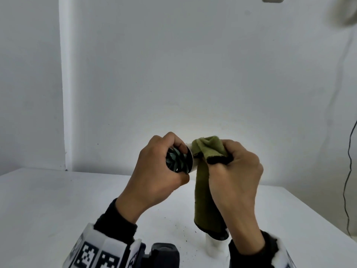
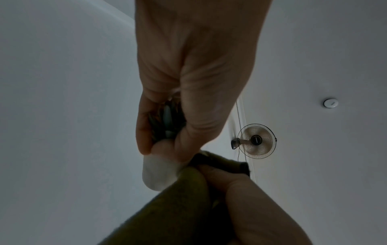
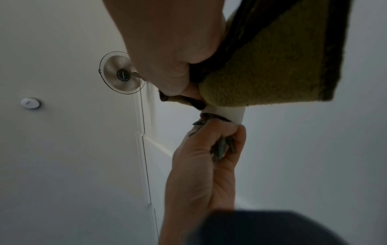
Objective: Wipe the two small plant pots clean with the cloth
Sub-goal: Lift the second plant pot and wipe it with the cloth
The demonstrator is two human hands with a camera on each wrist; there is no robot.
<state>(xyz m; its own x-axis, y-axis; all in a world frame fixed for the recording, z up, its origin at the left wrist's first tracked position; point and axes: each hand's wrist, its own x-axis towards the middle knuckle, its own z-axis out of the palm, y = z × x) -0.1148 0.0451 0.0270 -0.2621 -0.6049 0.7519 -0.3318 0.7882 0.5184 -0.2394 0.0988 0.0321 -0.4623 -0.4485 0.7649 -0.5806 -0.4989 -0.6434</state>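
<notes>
My left hand (image 1: 170,161) grips a small white pot (image 1: 194,161) by its rim, lifted above the table and tipped on its side, its green succulent (image 1: 176,160) facing me. My right hand (image 1: 231,171) holds the olive-green cloth (image 1: 209,149) bunched over the pot's far end; a long tail of cloth (image 1: 204,206) hangs down. In the left wrist view the pot (image 2: 157,172) shows below my fingers, the cloth (image 2: 178,207) against it. The right wrist view shows the cloth (image 3: 272,74) wrapped on the pot (image 3: 228,112). A second white pot (image 1: 216,246) stands on the table, partly hidden by the cloth tail and my right wrist.
The white table (image 1: 58,200) runs to a white wall; dark soil specks (image 1: 183,235) lie in front of me. A black cable (image 1: 347,180) hangs at the right. A wall fan (image 2: 256,140) is mounted high up.
</notes>
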